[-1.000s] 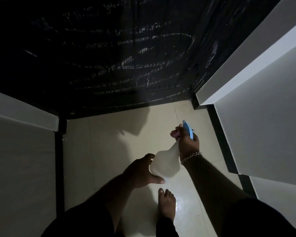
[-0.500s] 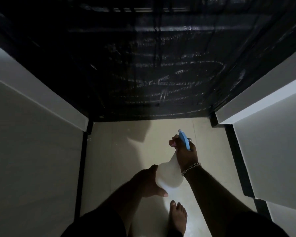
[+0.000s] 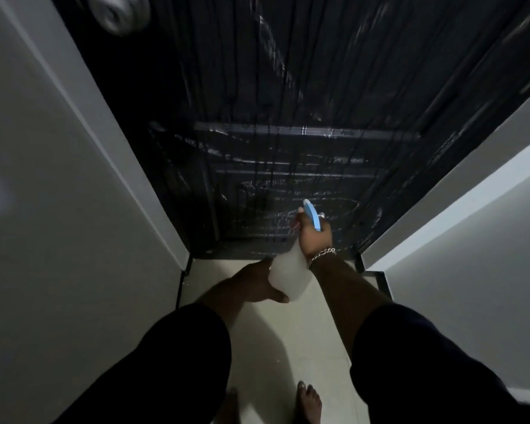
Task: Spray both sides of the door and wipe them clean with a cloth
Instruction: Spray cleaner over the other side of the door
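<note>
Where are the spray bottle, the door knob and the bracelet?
spray bottle point(image 3: 288, 275): head view, white body.
door knob point(image 3: 118, 12): head view, round metal face.
bracelet point(image 3: 321, 255): head view, chain on right wrist.

Ahead of the hands, the door point(image 3: 288, 123) looks dark and glossy, ridged with fine vertical lines and streaked with wet, whitish smears. The spray bottle point(image 3: 288, 275) between the hands is cloudy, matt plastic with a smooth blue plastic head. A shiny metal chain bracelet point(image 3: 321, 255) circles the right wrist. The floor point(image 3: 328, 338) below is pale, smooth, slightly glossy tile.
</note>
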